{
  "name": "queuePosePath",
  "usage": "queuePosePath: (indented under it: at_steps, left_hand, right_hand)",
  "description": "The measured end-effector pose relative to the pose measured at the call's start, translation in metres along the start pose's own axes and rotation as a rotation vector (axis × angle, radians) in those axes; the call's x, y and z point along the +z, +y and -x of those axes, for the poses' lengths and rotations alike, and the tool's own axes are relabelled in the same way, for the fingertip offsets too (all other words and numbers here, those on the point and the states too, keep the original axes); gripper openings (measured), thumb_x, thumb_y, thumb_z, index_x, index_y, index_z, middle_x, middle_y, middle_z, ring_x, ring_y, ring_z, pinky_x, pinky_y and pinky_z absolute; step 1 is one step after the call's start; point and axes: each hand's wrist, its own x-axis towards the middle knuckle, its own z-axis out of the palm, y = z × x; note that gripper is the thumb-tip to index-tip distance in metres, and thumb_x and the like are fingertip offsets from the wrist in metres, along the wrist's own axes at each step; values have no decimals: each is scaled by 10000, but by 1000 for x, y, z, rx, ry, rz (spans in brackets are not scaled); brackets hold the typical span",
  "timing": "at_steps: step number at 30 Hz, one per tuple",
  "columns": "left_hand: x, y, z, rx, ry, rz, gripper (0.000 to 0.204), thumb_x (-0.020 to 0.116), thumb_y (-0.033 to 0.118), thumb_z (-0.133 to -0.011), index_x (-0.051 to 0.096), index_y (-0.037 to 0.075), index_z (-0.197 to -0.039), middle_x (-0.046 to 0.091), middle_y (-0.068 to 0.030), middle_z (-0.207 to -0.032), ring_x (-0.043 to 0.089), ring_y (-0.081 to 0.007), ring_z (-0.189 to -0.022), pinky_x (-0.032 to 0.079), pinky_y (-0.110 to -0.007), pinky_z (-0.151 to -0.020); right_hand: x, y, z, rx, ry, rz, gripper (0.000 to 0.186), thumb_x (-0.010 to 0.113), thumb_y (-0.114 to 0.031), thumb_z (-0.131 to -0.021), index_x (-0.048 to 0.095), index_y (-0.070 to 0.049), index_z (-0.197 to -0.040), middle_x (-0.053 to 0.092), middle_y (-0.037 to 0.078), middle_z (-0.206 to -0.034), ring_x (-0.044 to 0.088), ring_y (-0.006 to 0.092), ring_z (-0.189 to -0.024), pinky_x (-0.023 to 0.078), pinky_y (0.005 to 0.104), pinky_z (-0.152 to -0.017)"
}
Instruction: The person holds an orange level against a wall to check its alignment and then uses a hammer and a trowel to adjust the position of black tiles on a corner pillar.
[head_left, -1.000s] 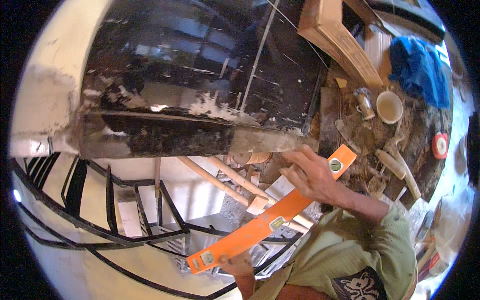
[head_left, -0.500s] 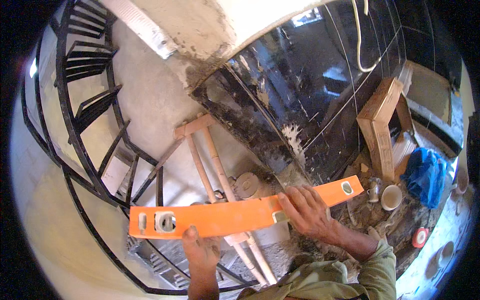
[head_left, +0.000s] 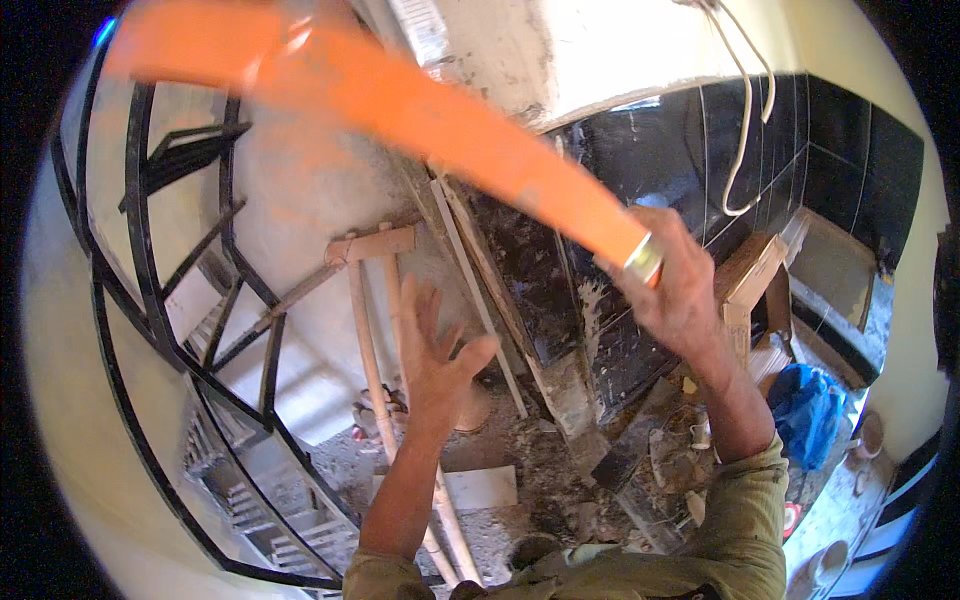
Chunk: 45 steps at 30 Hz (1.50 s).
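Observation:
An orange spirit level [head_left: 445,112] slants up across the view from my right hand to the upper left, its far end smeared by motion. My right hand [head_left: 675,285] is closed round the level's lower right end, beside a small vial window. My left hand [head_left: 440,355] is off the level, fingers spread and holding nothing. Behind my left hand stand bamboo poles [head_left: 368,345] joined by a wooden crosspiece [head_left: 385,243]. Close to the raised level is a wall of glossy black tiles [head_left: 655,150].
A black metal stair frame [head_left: 150,235] curves down the left side. On the right are a cardboard box [head_left: 752,272], a blue plastic bag [head_left: 808,415] and rubble [head_left: 670,440]. A pale cable [head_left: 746,130] hangs at the upper right.
The level has swung from lying low across both hands to slanting up toward the upper left. My left hand has let go; my right hand has risen and holds its end.

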Motion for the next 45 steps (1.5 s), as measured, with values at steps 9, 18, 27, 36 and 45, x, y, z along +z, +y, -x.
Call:
queuePosePath:
  at_steps: [9, 18, 27, 36, 45]
  left_hand:
    - [54, -24, -55, 262, 114, -427, 1194, 873, 361, -700, 112, -102, -1496, 207, -305, -1532, 265, -398, -1424, 244, -436, -1172]
    - [65, -35, -67, 212, 109, -307, 1182, 863, 311, -698, 96, -83, -1505, 256, -316, -1494, 340, -433, -1370, 315, -463, -1131]
    - [65, -38, -71, 255, 146, -329, 1189, 885, 307, -656, 151, -80, -1508, 323, -292, -1493, 360, -377, -1385, 294, -417, -1150]
    - [64, -46, -67, 278, 220, -308, 1180, 890, 304, -624, 186, -3, -1520, 399, -304, -1399, 411, -444, -1310, 362, -480, -1092]
    - [64, -58, -72, 356, 264, -229, 1185, 887, 332, -587, 212, 18, -1510, 400, -310, -1354, 506, -449, -1163, 416, -547, -955]
  right_hand:
    - [7, 28, -43, 107, -110, 78, 349, 798, -177, -806, 565, -11, -1006, 650, 165, -880, 667, 330, -747, 531, 393, -669]
    - [18, 43, -46, -23, -134, 161, 309, 806, -146, -773, 623, -14, -985, 672, 141, -931, 661, 309, -817, 528, 393, -723]
    - [24, 54, -54, -37, -91, 158, 323, 804, -108, -772, 622, -1, -1016, 673, 158, -1024, 663, 315, -894, 532, 382, -782]
    - [26, 58, -63, 242, -106, 207, 429, 815, -211, -809, 610, 16, -1111, 661, 103, -1028, 604, 144, -913, 491, 294, -801]
    - [25, 75, -59, 175, -60, 147, 621, 793, -132, -833, 448, 58, -1313, 575, 163, -1216, 614, 242, -1054, 531, 366, -919]
